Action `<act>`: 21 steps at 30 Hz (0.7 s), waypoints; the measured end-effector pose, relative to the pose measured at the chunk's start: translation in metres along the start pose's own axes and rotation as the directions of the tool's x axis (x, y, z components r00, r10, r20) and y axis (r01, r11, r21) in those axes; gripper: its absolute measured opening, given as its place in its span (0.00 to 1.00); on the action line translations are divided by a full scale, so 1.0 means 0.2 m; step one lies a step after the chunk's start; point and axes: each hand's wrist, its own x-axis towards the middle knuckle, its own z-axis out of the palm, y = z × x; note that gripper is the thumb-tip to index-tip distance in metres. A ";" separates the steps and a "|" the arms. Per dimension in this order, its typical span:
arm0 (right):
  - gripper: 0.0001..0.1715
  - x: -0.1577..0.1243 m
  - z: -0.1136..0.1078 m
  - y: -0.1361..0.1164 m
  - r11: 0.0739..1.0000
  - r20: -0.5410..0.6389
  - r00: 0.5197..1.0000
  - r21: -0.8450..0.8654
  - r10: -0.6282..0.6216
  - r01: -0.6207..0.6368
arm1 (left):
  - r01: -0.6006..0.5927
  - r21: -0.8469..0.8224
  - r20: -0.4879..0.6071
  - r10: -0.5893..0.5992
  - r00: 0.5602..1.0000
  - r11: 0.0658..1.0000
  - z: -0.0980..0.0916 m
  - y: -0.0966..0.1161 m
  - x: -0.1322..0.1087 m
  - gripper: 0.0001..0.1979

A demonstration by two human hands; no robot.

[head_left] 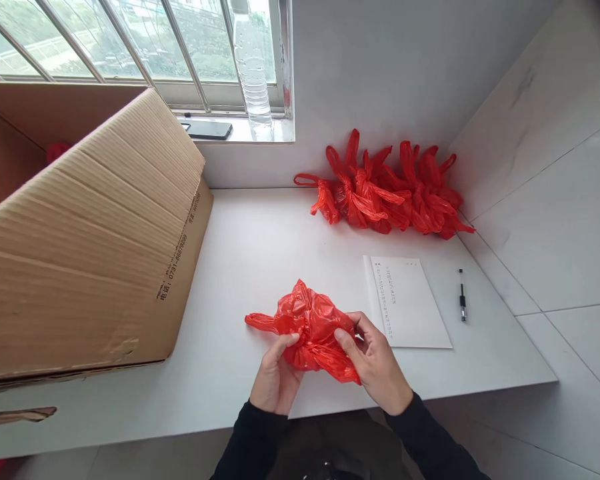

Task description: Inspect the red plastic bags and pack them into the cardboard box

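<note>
Red bag (313,320), one, is held by two hands (276,381) (381,370).

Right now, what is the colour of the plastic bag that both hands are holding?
The plastic bag is red; the head view shows it best.

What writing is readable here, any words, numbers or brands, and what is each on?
"电话: 0731-86679299": cardboard box.
Other print on the box: too small to read surely.
Rows of characters on the white paper: too small to read.
Held red bag: no lettering visible.
</note>
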 end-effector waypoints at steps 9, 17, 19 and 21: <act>0.11 -0.05 -0.03 0.02 0.998 0.148 0.989 -0.056 -0.025 0.033 | -0.138 0.041 -0.015 0.138 0.990 0.990 0.00 0.00 0.07 0.18; 0.25 0.00 0.02 -0.01 0.991 -0.022 0.992 0.050 -0.122 0.123 | -0.434 0.561 0.189 0.401 0.896 0.705 0.04 -0.05 -0.06 0.27; 0.31 0.02 0.03 -0.04 0.984 0.031 0.994 0.143 -0.108 0.103 | -0.477 0.635 0.316 0.359 0.878 0.608 0.06 -0.05 -0.12 0.27; 0.27 0.04 0.02 -0.05 0.966 -0.011 0.997 0.246 -0.074 0.074 | -0.517 0.651 0.411 0.315 0.855 0.556 0.07 -0.04 -0.15 0.24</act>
